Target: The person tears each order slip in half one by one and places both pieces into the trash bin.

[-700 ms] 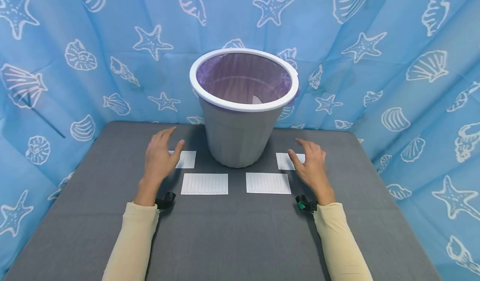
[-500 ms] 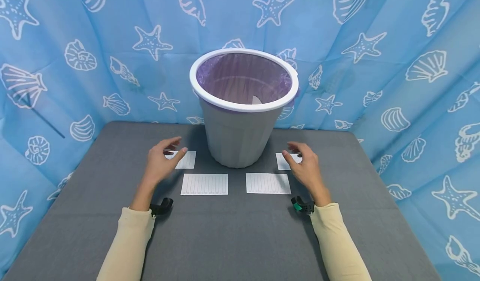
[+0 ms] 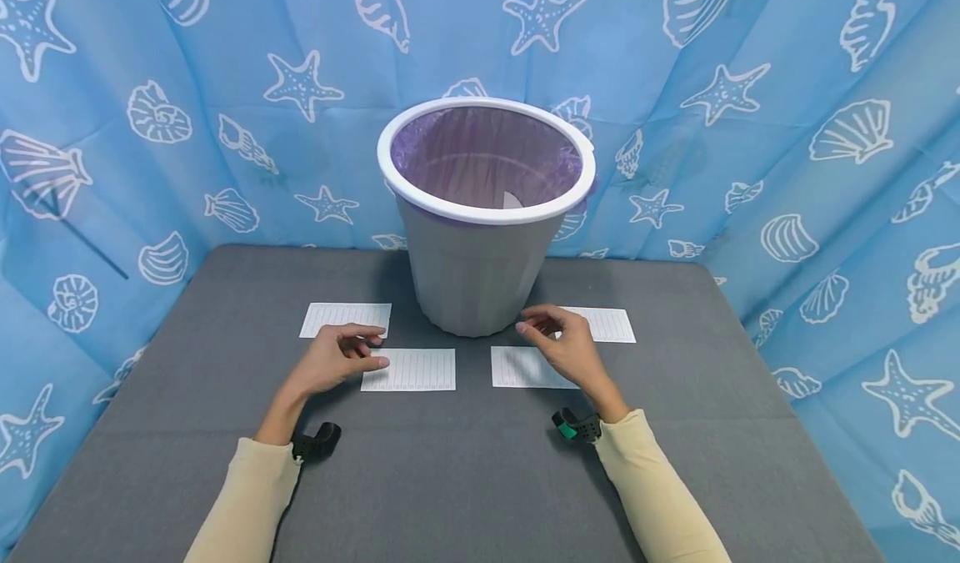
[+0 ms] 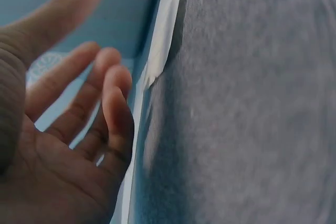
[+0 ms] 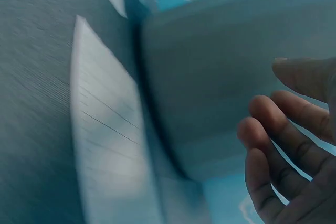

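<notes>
Several white lined paper sheets lie on the grey table. My left hand (image 3: 333, 361) hovers at the left end of the front left sheet (image 3: 420, 371), fingers loosely bent and thumb apart. In the left wrist view, nothing lies between that thumb and the fingers (image 4: 73, 114). Over the front right sheet (image 3: 517, 367) is my right hand (image 3: 567, 350), its fingers relaxed and holding nothing. The right wrist view has a lined sheet (image 5: 107, 129) beside this hand. Farther back are the back left sheet (image 3: 337, 314) and the back right sheet (image 3: 611, 326), the latter partly behind the right hand.
A grey trash bin (image 3: 476, 271) with a white rim and purple liner stands at the middle back. Something small and white (image 3: 512, 200) shows inside it. The table (image 3: 450, 480) ends at a blue seashell curtain (image 3: 300, 154). Each wrist wears a black strap.
Both hands have come back toward the front sheets, the right one also moving left. Their fingers are more bent than before. The sheets and bin stay where they were.
</notes>
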`<state>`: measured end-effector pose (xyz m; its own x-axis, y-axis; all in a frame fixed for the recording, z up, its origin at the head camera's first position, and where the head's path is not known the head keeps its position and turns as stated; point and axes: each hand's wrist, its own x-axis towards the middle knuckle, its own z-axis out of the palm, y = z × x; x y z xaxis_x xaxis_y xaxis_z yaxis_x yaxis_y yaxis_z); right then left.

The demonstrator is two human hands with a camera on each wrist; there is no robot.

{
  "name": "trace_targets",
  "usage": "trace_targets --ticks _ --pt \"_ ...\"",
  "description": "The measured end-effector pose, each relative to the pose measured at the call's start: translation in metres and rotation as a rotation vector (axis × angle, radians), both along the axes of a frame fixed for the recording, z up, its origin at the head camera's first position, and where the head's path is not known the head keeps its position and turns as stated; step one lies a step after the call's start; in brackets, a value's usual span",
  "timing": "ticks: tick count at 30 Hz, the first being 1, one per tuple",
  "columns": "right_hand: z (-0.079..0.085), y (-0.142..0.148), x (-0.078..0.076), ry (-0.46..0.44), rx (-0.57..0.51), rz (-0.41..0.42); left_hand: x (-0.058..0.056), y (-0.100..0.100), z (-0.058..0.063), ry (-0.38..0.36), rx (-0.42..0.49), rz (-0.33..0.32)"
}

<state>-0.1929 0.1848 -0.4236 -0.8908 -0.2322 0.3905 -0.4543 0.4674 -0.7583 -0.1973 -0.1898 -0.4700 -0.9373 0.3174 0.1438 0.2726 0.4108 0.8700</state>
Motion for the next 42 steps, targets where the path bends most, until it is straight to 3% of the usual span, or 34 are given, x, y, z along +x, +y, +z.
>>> trace_targets --ticks 4,9,16,23,35,42 --pt "0.009 -0.020 0.015 -0.064 -0.019 0.084 0.000 0.001 -0.002 0.032 -0.039 -0.008" --pt "0.003 -0.039 0.022 -0.139 -0.039 0.163 0.000 0.003 -0.004 0.045 -0.113 -0.004" --pt "-0.033 -0.055 0.014 -0.144 -0.059 0.185 0.002 0.007 -0.002 0.039 -0.217 -0.022" --pt "-0.044 -0.074 0.013 -0.115 0.001 0.170 0.002 0.011 -0.002 0.028 -0.284 0.006" --pt "-0.044 -0.097 0.013 -0.053 0.167 0.104 0.001 0.015 -0.002 0.050 -0.267 0.018" --pt "-0.049 -0.095 0.017 -0.045 0.080 0.091 0.004 0.024 0.003 0.019 -0.177 -0.064"
